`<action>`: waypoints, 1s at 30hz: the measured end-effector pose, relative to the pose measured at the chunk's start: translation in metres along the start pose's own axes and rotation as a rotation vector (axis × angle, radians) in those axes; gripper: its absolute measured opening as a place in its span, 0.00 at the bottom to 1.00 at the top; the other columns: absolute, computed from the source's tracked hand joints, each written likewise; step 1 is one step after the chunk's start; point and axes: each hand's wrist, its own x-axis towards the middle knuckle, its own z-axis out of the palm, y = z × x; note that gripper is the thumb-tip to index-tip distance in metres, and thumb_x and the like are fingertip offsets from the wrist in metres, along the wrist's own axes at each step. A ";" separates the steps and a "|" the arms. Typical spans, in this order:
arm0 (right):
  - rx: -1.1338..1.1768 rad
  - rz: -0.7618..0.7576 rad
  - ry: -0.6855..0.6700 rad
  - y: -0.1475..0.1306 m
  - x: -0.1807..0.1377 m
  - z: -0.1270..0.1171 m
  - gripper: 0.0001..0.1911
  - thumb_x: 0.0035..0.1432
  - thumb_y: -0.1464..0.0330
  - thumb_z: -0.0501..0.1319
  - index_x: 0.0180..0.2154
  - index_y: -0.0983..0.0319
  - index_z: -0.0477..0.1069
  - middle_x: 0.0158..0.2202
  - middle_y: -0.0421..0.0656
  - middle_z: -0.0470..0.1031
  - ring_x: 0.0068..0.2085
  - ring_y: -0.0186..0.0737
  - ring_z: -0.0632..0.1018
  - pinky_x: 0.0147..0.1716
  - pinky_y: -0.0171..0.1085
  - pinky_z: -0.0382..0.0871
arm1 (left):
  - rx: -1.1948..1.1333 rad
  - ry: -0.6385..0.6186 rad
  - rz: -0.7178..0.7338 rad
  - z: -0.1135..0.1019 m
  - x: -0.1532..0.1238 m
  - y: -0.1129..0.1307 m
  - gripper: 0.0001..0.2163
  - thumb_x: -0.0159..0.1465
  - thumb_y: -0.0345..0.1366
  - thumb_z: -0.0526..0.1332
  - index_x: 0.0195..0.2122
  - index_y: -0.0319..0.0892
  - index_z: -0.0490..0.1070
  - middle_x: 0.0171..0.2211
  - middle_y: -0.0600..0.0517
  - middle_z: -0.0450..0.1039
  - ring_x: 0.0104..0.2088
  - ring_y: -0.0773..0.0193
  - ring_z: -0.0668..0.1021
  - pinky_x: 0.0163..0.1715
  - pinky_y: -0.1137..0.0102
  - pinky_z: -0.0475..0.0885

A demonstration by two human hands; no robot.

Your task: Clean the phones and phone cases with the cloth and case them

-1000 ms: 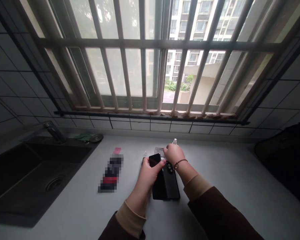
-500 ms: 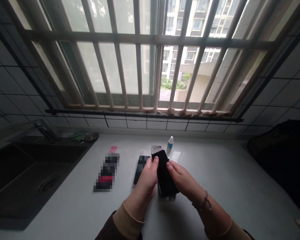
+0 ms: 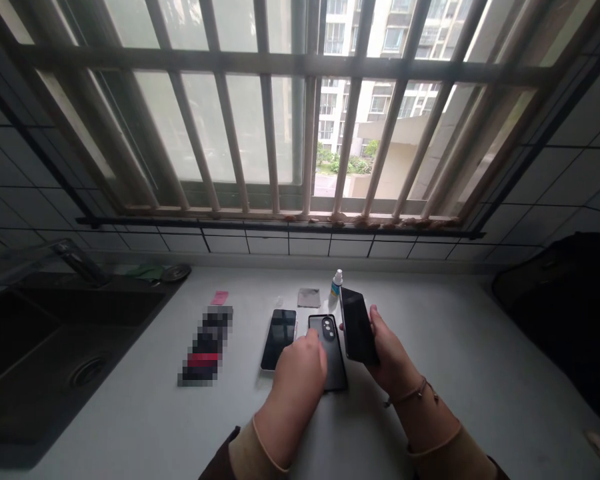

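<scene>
My right hand [image 3: 387, 353] holds a black phone [image 3: 356, 325] upright and tilted above the grey counter [image 3: 450, 373]. My left hand [image 3: 300, 365] rests on the lower left part of a black phone case [image 3: 329, 347] that lies flat with its camera ring facing up. Just left of the case, a second phone [image 3: 279, 330] with a dark screen lies flat. Behind them stand a small dropper bottle [image 3: 336, 283] and a small grey square cloth [image 3: 309, 297].
A dark sink [image 3: 45, 347] with a tap fills the left side. A blurred dark box [image 3: 206, 347] and a pink tab [image 3: 219, 297] lie left of the phones. A black bag [image 3: 565, 313] sits at the right. A barred window is behind.
My right hand came back from the far items, took the black phone and lifted it off to the right. The case now lies bare on the counter under my left hand.
</scene>
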 end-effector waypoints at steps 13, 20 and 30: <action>-0.066 0.009 -0.034 0.000 -0.003 -0.002 0.29 0.74 0.48 0.51 0.48 0.62 0.80 0.37 0.50 0.86 0.38 0.51 0.86 0.37 0.43 0.80 | -0.066 0.044 -0.125 0.015 0.004 -0.015 0.16 0.48 0.23 0.70 0.26 0.48 0.65 0.21 0.56 0.58 0.38 0.44 0.79 0.51 0.56 0.67; -0.186 -0.016 -0.044 0.007 -0.001 -0.004 0.28 0.72 0.47 0.55 0.49 0.64 0.80 0.37 0.51 0.86 0.34 0.49 0.86 0.35 0.41 0.80 | -0.076 0.012 -0.117 0.009 0.016 -0.014 0.13 0.45 0.22 0.68 0.25 0.48 0.71 0.21 0.54 0.66 0.33 0.50 0.78 0.43 0.63 0.67; -0.313 -0.181 -0.102 0.012 0.000 -0.007 0.33 0.67 0.41 0.58 0.53 0.62 0.78 0.45 0.51 0.86 0.45 0.54 0.85 0.42 0.43 0.80 | -0.726 -0.208 -0.399 0.024 0.012 0.000 0.12 0.61 0.29 0.61 0.44 0.41 0.80 0.35 0.45 0.83 0.35 0.55 0.83 0.35 0.66 0.77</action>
